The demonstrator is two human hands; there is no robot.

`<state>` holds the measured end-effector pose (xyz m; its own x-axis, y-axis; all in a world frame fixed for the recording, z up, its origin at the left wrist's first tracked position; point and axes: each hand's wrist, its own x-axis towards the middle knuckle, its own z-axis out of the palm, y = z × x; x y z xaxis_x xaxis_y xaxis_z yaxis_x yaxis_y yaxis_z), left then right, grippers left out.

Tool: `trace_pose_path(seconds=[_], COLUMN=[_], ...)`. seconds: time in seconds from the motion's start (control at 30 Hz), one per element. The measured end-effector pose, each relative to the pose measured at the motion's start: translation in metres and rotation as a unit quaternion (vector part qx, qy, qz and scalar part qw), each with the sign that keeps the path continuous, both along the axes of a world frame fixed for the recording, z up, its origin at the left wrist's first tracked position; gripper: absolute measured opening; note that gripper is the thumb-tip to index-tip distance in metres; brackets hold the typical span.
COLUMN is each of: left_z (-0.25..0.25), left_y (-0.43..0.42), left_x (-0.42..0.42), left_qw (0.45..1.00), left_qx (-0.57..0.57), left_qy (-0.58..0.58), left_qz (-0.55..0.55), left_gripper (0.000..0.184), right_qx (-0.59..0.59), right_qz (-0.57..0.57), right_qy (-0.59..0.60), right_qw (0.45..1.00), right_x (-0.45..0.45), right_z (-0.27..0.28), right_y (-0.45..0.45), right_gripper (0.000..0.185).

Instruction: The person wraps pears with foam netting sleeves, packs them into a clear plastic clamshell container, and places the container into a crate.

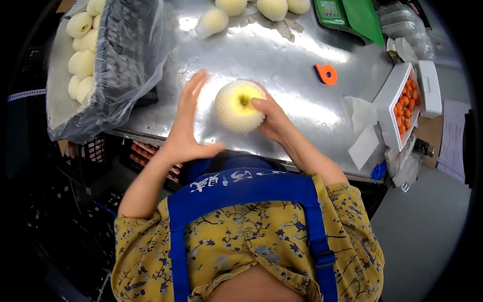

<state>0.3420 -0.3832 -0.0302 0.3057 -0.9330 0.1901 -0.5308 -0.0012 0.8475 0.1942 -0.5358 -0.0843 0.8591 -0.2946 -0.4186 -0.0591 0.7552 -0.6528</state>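
Right hand [275,118] curled round the net-wrapped yellow fruit [240,106], thumb on top, fruit up front over the metal table [297,108], left hand [188,126] wide open just beside it, fingers spread, holding nothing!

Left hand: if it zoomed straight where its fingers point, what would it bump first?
Probably the netted fruit lying alone near the far side of the metal table. But I can't tell how high the left hand is, so it might pass over it.
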Motion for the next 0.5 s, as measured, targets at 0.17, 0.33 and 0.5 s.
trace_pose_path(seconds=[0.17, 0.33, 0.5], left_z=[-0.037, -0.049, -0.054], left_y=[-0.014, -0.029, -0.027], left_x=[-0.047, -0.056, -0.058], left_qw=[0.787, 0.754, 0.771], left_qx=[0.063, -0.051, -0.041], left_qy=[0.593, 0.623, 0.601], left_qz=[0.157, 0.202, 0.208], left_gripper=[0.079, 0.071, 0.072], right_qx=[-0.366, -0.651, -0.711], right_qz=[0.018, -0.019, -0.082], right_qy=[-0.063, -0.003, 0.028], right_qw=[0.928, 0.759, 0.698], right_x=[-0.008, -0.006, -0.009], right_z=[0.001, 0.002, 0.002], right_y=[-0.006, -0.008, -0.005], right_gripper=[0.071, 0.050, 0.023])
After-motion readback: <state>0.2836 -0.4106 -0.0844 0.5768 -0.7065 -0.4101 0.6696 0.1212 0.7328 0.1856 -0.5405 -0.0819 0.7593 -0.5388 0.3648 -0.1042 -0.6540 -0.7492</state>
